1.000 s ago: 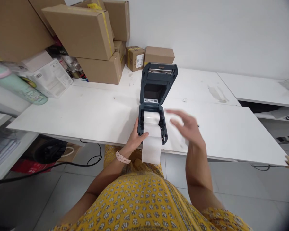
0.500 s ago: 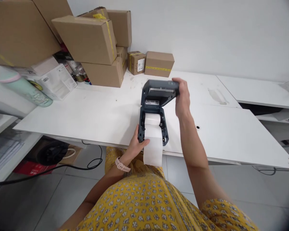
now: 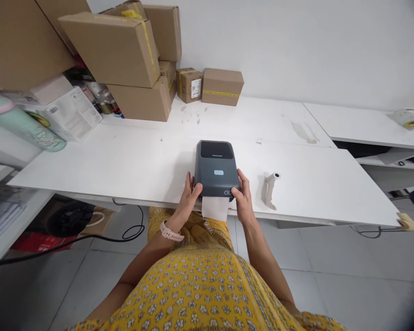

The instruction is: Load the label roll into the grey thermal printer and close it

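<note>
A dark grey label printer (image 3: 216, 165) sits near the front edge of the white table, its lid closed. White label paper (image 3: 215, 209) sticks out of its front and hangs over the table edge. My left hand (image 3: 189, 198) grips the printer's front left corner, thumb on the lid. At the front right corner, my right hand (image 3: 243, 198) grips it the same way, thumb pressed on the lid. The paper roll inside is hidden by the lid. To the right of my right hand lies a small roll core with a torn paper strip (image 3: 270, 188).
Cardboard boxes (image 3: 138, 99) are stacked at the back left, with two smaller ones, including a long box (image 3: 222, 86), against the wall. A mint green bottle (image 3: 27, 124) leans at the far left. A black cable (image 3: 100, 239) runs across the floor below.
The printer's lid has swung down and closed over the paper roll. My right hand has moved from the raised lid to the front right corner. The torn-paper core is now visible.
</note>
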`<state>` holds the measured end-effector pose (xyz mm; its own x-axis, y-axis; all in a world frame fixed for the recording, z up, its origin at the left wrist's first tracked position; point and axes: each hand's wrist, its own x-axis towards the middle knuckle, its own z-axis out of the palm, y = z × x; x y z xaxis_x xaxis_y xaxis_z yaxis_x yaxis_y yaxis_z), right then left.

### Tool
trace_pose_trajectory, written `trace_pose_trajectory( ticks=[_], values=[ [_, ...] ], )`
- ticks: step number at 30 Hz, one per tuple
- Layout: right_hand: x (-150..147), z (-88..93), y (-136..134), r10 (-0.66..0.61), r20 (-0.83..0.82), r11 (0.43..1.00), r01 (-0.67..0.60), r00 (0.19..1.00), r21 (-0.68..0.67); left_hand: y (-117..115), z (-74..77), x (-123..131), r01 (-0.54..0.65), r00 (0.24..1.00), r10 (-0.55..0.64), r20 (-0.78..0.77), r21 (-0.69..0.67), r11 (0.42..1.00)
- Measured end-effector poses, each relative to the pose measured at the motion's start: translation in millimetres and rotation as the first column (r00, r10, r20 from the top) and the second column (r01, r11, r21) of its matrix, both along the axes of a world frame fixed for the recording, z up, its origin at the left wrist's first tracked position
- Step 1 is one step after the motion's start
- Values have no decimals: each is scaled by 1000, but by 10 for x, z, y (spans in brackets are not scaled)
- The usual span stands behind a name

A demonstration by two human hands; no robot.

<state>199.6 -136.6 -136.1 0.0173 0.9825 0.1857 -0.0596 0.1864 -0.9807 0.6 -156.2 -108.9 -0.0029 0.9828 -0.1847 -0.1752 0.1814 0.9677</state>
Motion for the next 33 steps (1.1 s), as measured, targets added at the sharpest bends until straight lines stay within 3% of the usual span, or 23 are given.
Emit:
trace_pose_trajectory(
  ticks=[5, 8, 13, 18, 23, 27, 30, 33],
  values=[
    [-84, 44, 1, -112, -32, 992, 110, 993, -59, 66, 118, 129, -114, 992, 117, 43, -60, 992],
    [-107, 34, -14, -116, -66, 987, 108, 991, -118, 57, 69, 124, -125, 991, 127, 49, -31, 992],
    [-94, 3, -39, -35, -131, 971, 3, 991, -240, 21, -80, 66, -118, 993, 119, -20, 37, 992],
    [-112, -29, -66, -35, -111, 974, 9, 993, -226, 8, -165, 123, -138, 985, 149, -87, 118, 983],
    [-142, -61, -63, -80, -72, 983, 66, 994, -171, 33, -116, 146, -131, 980, 153, -125, 171, 977],
    [-91, -40, -54, -52, -8, 985, 50, 999, -167, -147, -75, 4, -61, 982, 75, -174, 80, 995],
    [-45, -26, -62, -27, 10, 988, 28, 1000, -152, -382, -147, -61, -68, 967, 53, -248, -50, 996],
    [-33, -31, -67, -24, 8, 991, 25, 1000, -133, -528, -236, 2, 123, 988, -140, -62, -216, 969]
  ],
)
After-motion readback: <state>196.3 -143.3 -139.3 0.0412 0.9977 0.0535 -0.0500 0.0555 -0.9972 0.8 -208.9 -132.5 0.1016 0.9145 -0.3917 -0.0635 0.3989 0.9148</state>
